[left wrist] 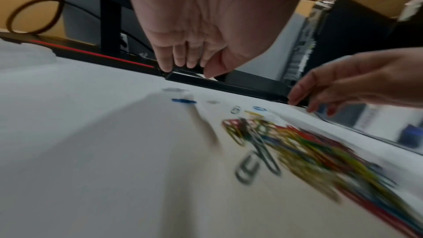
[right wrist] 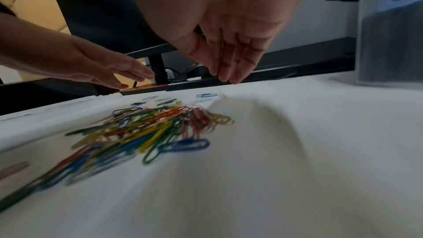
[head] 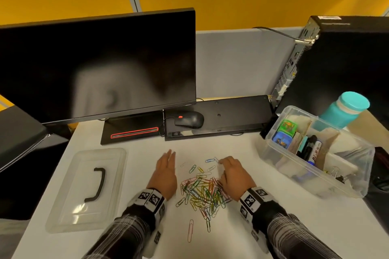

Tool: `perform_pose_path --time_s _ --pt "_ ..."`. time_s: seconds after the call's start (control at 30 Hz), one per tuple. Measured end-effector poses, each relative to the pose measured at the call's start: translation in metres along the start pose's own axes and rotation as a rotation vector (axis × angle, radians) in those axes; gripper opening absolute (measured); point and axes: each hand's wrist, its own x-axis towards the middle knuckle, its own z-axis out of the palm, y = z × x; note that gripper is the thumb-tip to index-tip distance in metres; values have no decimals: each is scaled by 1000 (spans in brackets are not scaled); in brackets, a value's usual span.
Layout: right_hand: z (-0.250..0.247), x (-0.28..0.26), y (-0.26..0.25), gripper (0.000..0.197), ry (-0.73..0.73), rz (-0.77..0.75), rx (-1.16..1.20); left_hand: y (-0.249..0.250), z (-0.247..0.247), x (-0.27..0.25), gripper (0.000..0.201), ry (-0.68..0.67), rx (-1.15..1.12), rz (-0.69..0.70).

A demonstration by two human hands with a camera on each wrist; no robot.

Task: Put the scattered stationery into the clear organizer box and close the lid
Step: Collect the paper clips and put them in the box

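Note:
A heap of coloured paper clips [head: 203, 192] [left wrist: 297, 144] [right wrist: 146, 126] lies on the white desk between my two hands. A few loose clips lie farther back, among them a blue clip [head: 209, 160] [right wrist: 206, 95]. My left hand [head: 166, 171] [left wrist: 183, 61] hovers at the heap's left with straight fingers and holds nothing. My right hand [head: 232, 172] [right wrist: 226, 68] sits at the heap's right, fingers straight and close together, tips near the desk. The clear organizer box [head: 362, 166] stands open at the right with markers and small boxes inside. Its clear lid [head: 69, 212] with a black handle lies flat at the left.
A dark monitor [head: 94, 63] stands at the back left, its base [head: 130, 130] behind the hands. A black mouse [head: 189, 119] rests on a black keyboard [head: 221, 118]. A computer tower [head: 347, 63] and a teal bottle [head: 345, 109] stand behind the box.

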Motion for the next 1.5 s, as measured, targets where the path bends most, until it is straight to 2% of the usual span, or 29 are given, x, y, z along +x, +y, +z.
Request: perform_pose_path --time_s 0.07,0.13,0.2,0.27,0.43,0.5,0.6,0.63,0.67,0.73,0.8,0.87,0.93,1.0,1.07,1.2,1.3,1.5 --pt "1 13 -5 51 -104 32 -31 -5 -7 19 72 -47 14 -98" --pt "5 20 -12 61 -250 25 -90 -9 -6 28 69 -113 41 -136" --pt "8 21 -21 68 -370 -46 -205 -9 -1 28 67 -174 67 -119" --pt "14 17 -25 71 -421 -141 -289 -5 7 21 68 -214 82 -73" --pt "31 -6 -8 75 -378 -251 -325 3 32 -20 75 -238 195 115" --pt "31 -19 -1 67 -363 -282 -313 3 38 -38 74 -246 212 188" --pt "25 -39 6 53 -242 -276 -179 0 34 -57 60 -226 132 237" --pt "23 -45 9 56 -204 -246 -144 -2 31 -62 63 -224 106 226" --pt "21 -51 11 68 -169 -202 -132 -4 28 -67 76 -226 104 209" --pt "17 -59 12 108 -148 -60 -157 -8 25 -78 116 -246 153 172" --pt "19 -66 6 140 -197 76 -208 -10 27 -86 143 -271 242 144" --pt "27 -67 -5 145 -253 132 -255 -12 35 -88 150 -273 332 145" --pt "40 -63 -14 127 -243 123 -257 -11 41 -83 151 -260 380 136" --pt "46 -58 -17 100 -190 107 -196 -8 42 -73 138 -230 354 137" --pt "44 -54 -17 75 -162 94 -135 -5 41 -62 111 -197 281 162" --pt "35 -53 -13 45 -128 32 -119 0 37 -45 71 -171 146 190" --pt "34 -51 -10 46 -136 22 -159 7 37 -39 50 -154 139 222" --pt "30 -53 -7 57 -153 29 -177 16 36 -32 33 -125 216 266"
